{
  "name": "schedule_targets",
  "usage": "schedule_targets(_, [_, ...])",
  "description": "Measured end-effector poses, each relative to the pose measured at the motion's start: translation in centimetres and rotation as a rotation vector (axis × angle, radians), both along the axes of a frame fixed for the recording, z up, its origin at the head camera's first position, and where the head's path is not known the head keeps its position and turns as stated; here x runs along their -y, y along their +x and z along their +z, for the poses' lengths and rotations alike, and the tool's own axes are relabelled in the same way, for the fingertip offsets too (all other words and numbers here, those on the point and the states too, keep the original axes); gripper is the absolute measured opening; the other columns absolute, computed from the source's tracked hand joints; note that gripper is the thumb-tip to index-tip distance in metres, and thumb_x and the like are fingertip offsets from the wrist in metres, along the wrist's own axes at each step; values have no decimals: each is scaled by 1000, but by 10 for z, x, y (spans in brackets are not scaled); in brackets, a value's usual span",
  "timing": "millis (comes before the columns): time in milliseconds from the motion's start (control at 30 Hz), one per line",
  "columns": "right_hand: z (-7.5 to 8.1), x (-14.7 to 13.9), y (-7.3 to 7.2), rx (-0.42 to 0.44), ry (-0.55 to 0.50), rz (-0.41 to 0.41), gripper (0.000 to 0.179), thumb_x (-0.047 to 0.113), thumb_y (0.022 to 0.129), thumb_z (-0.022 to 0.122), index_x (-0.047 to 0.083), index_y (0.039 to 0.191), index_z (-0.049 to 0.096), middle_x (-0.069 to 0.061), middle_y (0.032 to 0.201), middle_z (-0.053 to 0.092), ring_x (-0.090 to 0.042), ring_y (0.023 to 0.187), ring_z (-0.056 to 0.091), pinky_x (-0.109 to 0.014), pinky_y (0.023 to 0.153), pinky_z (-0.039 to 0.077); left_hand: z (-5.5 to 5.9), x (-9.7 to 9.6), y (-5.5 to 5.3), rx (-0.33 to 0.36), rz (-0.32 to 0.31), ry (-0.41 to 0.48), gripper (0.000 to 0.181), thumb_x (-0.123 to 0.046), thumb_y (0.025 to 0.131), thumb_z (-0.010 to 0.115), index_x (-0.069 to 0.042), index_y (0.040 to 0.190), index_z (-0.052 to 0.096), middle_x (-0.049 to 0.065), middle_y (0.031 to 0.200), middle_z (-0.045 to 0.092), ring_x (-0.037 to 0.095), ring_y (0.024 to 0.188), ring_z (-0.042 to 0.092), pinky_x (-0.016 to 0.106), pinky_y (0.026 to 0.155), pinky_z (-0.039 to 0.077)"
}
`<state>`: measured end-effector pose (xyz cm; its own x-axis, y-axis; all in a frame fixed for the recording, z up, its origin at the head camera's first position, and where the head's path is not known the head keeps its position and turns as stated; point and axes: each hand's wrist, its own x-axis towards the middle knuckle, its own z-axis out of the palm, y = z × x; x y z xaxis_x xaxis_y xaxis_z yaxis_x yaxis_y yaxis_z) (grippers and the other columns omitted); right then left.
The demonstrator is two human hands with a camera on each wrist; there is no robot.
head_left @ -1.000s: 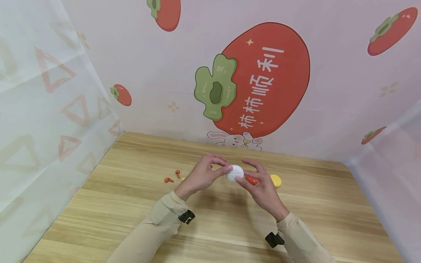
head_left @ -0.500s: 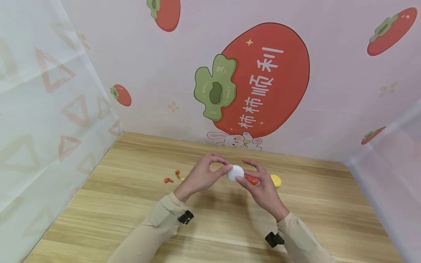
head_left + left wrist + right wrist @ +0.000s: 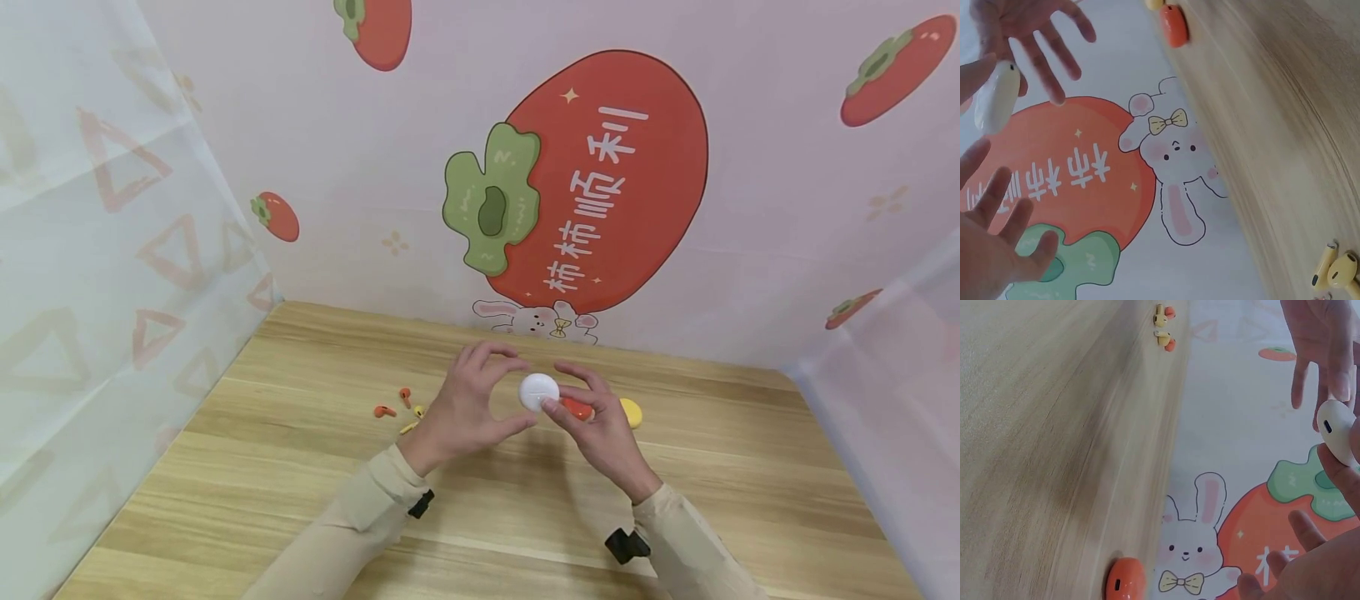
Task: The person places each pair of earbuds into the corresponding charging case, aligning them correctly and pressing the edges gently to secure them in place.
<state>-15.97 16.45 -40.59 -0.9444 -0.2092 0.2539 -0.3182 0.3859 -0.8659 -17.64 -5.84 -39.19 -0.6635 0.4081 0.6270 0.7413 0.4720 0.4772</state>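
A round white earbud case point(image 3: 538, 390) is held above the table, its lid seam showing and its lid down. My right hand point(image 3: 606, 433) pinches it between thumb and forefinger, the other fingers spread. To its left is my left hand point(image 3: 461, 412), thumb and fingers apart in a wide curve, holding nothing. In the left wrist view a small gap separates the left fingers from the white case point(image 3: 999, 100). A charging port shows on the white case point(image 3: 1335, 431) in the right wrist view. Behind the right hand lies an orange-red case point(image 3: 576, 409), partly hidden.
A yellow case point(image 3: 632, 413) lies right of the right hand. On the left, two orange earbuds point(image 3: 385, 411) lie on the wooden table point(image 3: 300, 467), with yellow earbuds point(image 3: 408, 427) beside the left hand. Printed cloth walls point(image 3: 360, 275) stand behind and at both sides.
My left hand has let go of the white case and spread its thumb and fingers, moving slightly left. More of the yellow earbuds shows. The right hand keeps its pinch, nearly still.
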Motion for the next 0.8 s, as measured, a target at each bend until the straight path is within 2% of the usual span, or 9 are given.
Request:
schedule_targets(133, [1, 0, 0, 9, -13, 6, 23, 15, 92, 76, 5, 114, 78, -12, 144, 51, -35, 138, 37, -68, 107, 28, -2, -4, 0, -100, 67, -42, 62, -33, 68, 96, -10, 120, 70, 9, 126, 58, 26, 120, 50, 49, 96, 43])
schedule_targets(300, [2, 0, 0, 22, -31, 19, 23, 14, 93, 76, 5, 114, 78, -12, 144, 52, -33, 139, 37, -68, 107, 29, -3, -9, 0, -175, 105, -45, 58, -35, 68, 95, -13, 115, 70, 10, 123, 59, 26, 120, 50, 48, 97, 41])
schedule_targets(600, [0, 1, 0, 49, -49, 43, 22, 13, 93, 75, 5, 114, 77, -16, 143, 51, -36, 138, 38, -68, 106, 33, -4, -13, 1, -242, 139, -98, 44, -38, 74, 90, -15, 107, 73, 8, 121, 58, 27, 122, 49, 47, 100, 39])
schedule_targets(800, [1, 1, 0, 77, -21, 53, 24, 17, 95, 73, 6, 116, 77, -14, 144, 52, -38, 138, 40, -68, 105, 36, -3, -13, 2, -238, 152, -108, 42, -39, 74, 88, -14, 105, 74, 7, 122, 58, 28, 121, 49, 48, 101, 39])
